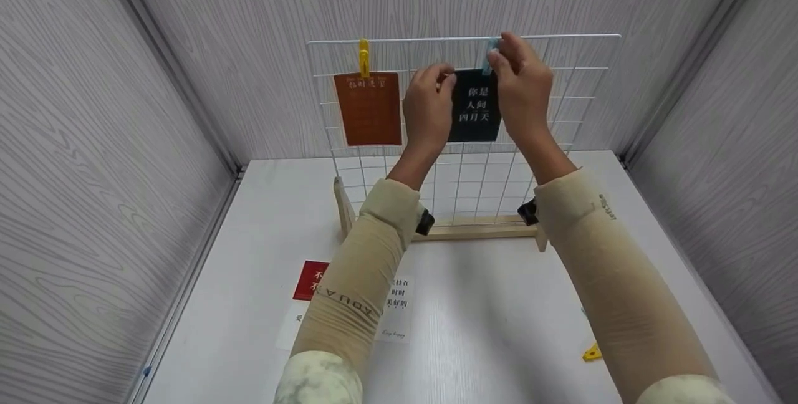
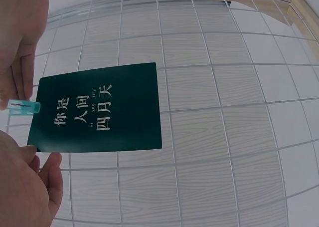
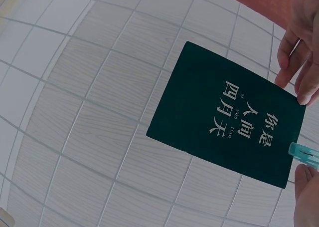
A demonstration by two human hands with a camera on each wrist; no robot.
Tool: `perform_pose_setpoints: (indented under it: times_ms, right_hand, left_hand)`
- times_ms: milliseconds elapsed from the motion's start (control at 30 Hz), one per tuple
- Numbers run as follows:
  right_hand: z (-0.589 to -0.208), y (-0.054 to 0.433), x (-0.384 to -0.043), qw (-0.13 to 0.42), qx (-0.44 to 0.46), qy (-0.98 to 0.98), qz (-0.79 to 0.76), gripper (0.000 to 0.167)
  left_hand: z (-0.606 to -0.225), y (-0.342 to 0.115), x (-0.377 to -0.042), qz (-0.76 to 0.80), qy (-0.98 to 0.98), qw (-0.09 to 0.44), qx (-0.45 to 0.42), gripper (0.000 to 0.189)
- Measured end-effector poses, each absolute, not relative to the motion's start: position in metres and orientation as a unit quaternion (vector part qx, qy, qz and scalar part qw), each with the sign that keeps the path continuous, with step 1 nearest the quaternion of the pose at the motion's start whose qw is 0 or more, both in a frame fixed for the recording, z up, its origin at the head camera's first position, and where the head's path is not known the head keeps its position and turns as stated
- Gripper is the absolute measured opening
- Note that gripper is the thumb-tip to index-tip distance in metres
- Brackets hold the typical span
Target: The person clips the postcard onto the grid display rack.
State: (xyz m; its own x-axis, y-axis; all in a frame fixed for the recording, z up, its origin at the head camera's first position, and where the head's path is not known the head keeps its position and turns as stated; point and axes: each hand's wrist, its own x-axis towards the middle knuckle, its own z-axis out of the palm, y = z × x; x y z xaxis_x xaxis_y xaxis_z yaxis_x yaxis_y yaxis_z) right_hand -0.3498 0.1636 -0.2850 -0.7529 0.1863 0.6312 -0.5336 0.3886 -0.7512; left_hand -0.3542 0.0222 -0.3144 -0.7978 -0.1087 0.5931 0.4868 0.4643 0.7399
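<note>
So the back of this booth is pale wood-grain wall (image 1: 268, 5), and on the white table (image 1: 249, 242) in front of it there's a white wire grid (image 1: 561, 36) standing in a wooden base (image 1: 480, 232). The dark green card (image 1: 475, 105) is up against the grid, near the middle of its upper half. Left hand (image 1: 429, 105) pinches the card's top left corner, I'd guess so it hangs straight; right hand (image 1: 525, 83) pinches a blue clip (image 1: 489, 58) at the card's top edge, just under the grid's top bar. Can't tell if the clip has bitten a wire. Toward the grid's left end, an orange card (image 1: 371, 114) hangs from a yellow clip (image 1: 364, 58). A red card (image 1: 310, 280) and a white card (image 1: 398, 317) lie in front of the grid's left half, a loose yellow clip (image 1: 591, 352) in front of its right end, probably kept within easy reach.
</note>
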Motion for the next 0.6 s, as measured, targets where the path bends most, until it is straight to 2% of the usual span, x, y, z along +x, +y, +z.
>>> perform_pose_setpoints:
  times_ms: [300,600]
  right_hand:
    - [-0.281,0.164,-0.335,0.322,0.125,-0.748,0.567,0.038]
    - [-0.295,0.183,-0.334,0.348,0.127,-0.748,0.551,0.038]
  left_hand:
    - [-0.317,0.015,-0.351,-0.518,-0.794,0.298,-0.105,0.022]
    - [-0.325,0.007,-0.342,-0.518,-0.798,0.294,-0.095,0.021]
